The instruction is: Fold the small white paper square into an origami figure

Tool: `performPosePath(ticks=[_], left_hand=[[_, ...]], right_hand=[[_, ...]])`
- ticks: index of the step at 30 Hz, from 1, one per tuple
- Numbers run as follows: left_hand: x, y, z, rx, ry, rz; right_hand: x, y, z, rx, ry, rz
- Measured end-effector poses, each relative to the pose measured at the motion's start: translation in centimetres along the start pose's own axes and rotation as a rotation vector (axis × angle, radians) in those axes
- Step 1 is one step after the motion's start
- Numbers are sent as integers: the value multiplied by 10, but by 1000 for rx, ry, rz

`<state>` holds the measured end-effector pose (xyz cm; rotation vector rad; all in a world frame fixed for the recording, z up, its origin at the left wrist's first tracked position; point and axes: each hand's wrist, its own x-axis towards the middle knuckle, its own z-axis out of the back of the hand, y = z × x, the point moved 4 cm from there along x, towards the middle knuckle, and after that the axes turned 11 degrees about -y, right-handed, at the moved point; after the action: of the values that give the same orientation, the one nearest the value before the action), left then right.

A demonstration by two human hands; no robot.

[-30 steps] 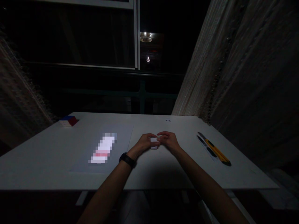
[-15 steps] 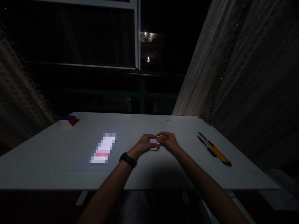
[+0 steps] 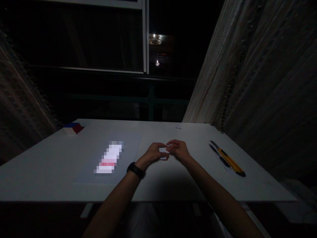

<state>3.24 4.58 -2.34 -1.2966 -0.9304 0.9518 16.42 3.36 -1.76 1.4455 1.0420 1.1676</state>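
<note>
Both hands meet over the middle of a white table (image 3: pixel 49 165) in dim light. My left hand (image 3: pixel 154 153), with a black watch on its wrist, curls its fingers round a small white piece (image 3: pixel 163 150) that looks like folded paper. My right hand (image 3: pixel 178 149) pinches the same piece from the right, fingertips touching the left hand's. The piece is mostly hidden between the fingers.
A grey sheet (image 3: pixel 128 142) with a blurred-out patch lies left of the hands. A yellow utility knife (image 3: pixel 230 161) and a dark pen (image 3: pixel 219 157) lie at the right. A coloured puzzle cube (image 3: pixel 73 128) sits at the far left corner. Curtains hang on both sides.
The white piece showed more plainly between the fingers a second ago; now the fingers cover more of it. The hands have barely moved.
</note>
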Motion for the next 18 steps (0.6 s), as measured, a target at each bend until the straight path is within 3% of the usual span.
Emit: performPosePath(ticks=[12,18], left_hand=[[-1,-3,0,-42,-25,7],[-5,-6,-1,-378,-60,106]], right_hand=[[1,-1,0,-3,-14,13],[2,1,11,95,-255,51]])
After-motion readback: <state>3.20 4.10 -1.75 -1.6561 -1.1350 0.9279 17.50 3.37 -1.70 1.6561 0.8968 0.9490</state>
